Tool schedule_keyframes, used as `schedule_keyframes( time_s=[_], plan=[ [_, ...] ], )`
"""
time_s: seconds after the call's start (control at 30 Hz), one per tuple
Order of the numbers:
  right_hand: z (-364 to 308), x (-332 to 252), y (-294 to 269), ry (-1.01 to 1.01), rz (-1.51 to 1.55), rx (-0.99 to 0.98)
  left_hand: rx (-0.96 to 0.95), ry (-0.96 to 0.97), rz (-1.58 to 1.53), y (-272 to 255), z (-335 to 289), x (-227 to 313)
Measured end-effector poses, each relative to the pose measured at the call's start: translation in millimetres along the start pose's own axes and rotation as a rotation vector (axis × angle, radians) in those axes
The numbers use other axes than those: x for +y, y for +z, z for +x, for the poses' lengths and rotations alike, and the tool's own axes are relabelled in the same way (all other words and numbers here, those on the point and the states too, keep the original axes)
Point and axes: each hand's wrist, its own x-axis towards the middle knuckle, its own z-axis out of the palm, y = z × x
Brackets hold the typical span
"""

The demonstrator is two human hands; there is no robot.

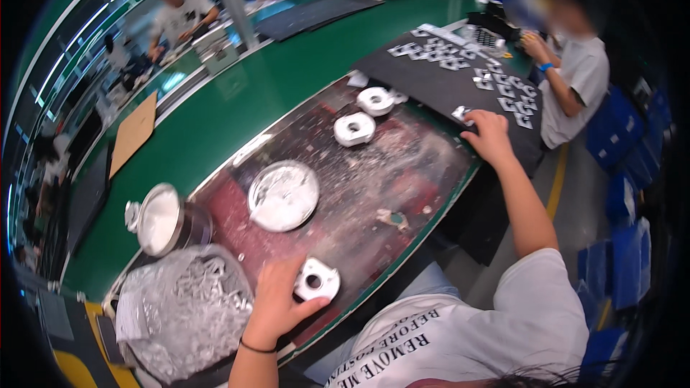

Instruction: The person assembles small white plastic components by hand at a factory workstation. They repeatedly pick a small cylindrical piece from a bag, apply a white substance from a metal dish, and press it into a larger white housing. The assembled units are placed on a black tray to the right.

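Two hands: both the person's own, well apart, one near and one far on the bench.
Left hand [277, 302]: at the near edge, fingers curled around a white moulded part [317, 279] with a round hole, thumb pressed to its near side.
Bag: a clear plastic bag of small white pieces [183, 302] lies just left of that hand.
Work surface: a glossy, dusty plate [402, 172] set into the green table [237, 100].
Round lid [283, 195]: white, flat on the plate, beyond the left hand.
Tin [169, 219]: an open metal tin, tilted, left of the lid.
White rings [354, 128]: two ring-shaped parts farther along the plate, near each other.
Right hand [490, 136]: stretched far right, fingers spread down on the edge of a black mat [431, 82], touching a small white piece [461, 112]; whether it grips it, I cannot tell.
Mat: rows of small white pieces farther along.
Co-worker [575, 72]: seated at the far right end of the mat.
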Motion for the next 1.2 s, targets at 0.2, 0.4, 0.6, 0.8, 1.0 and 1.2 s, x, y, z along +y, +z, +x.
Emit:
schedule_keyframes(
  time_s=[0.2,0.4,0.6,0.8,1.0,1.2],
  plan=[
    [-19.6,-3.8,5.3,-0.021,-0.072,0.164,0.059,0.004,-0.001,8.1,3.7,-5.9],
    [-35.9,-86.4,-12.1,0.158,0.661,0.087,0.069,-0.036,-0.004,5.6,-2.3,-4.6],
    [-46.7,-211.2,-32.4,0.286,1.680,-0.900,0.095,-0.030,0.010,11.8,-0.7,-6.4],
    [-40.5,-271.0,-12.0,0.190,1.662,-1.308,0.099,-0.002,-0.032,12.7,-0.1,-8.7],
    [-46.5,-274.3,-1.3,0.193,1.534,-1.299,0.121,-0.012,-0.027,15.2,-4.5,-8.9],
    [-49.3,-274.2,2.0,0.151,1.589,-1.249,0.135,0.009,-0.010,17.6,-4.3,-11.7]
  ],
)
